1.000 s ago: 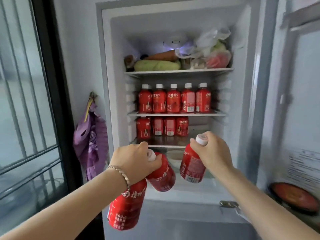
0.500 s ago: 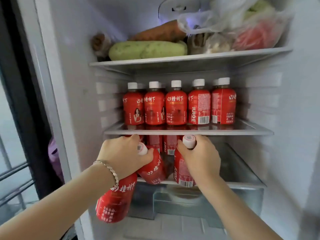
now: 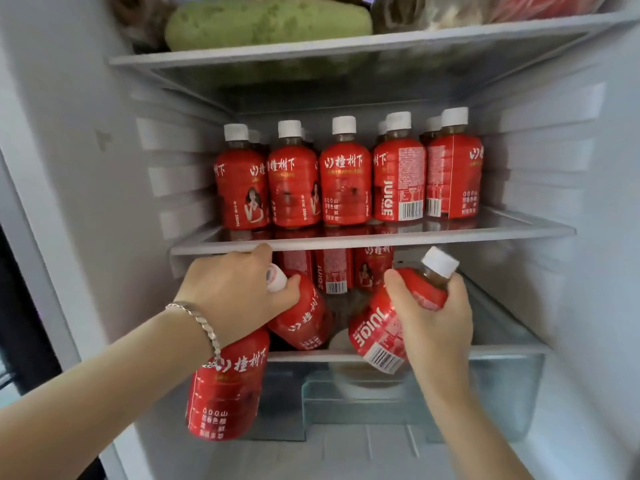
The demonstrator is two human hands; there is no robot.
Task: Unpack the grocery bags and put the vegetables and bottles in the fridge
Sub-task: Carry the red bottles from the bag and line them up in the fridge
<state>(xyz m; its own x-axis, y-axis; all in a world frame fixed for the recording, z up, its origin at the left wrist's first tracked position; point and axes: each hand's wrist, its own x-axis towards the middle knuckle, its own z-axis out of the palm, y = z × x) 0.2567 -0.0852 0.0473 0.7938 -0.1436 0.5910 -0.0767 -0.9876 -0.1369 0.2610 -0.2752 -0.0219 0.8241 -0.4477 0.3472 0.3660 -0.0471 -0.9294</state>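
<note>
Left grip: my left hand (image 3: 235, 292) is clenched on two red-labelled plastic juice bottles with white caps. The tilted bottle (image 3: 304, 317) is over the lower glass shelf (image 3: 502, 348); the hanging bottle (image 3: 228, 386) dangles under my wrist, in front of the shelf edge.
Right grip: my right hand (image 3: 436, 323) wraps the shoulder of a third red bottle (image 3: 381, 334), which leans cap-up at the shelf front.
Handling: I judge them full and weighty, stiff-walled, with slick label film; shoulders and necks hold best. The doubled left hold looks least secure.
In the way: the standing bottles (image 3: 332, 271) at the back, and the middle glass shelf (image 3: 381, 239) close above my knuckles.
Around: a row of matching bottles (image 3: 346, 181), a pale green gourd (image 3: 266, 22), a clear crisper drawer (image 3: 433, 393).
</note>
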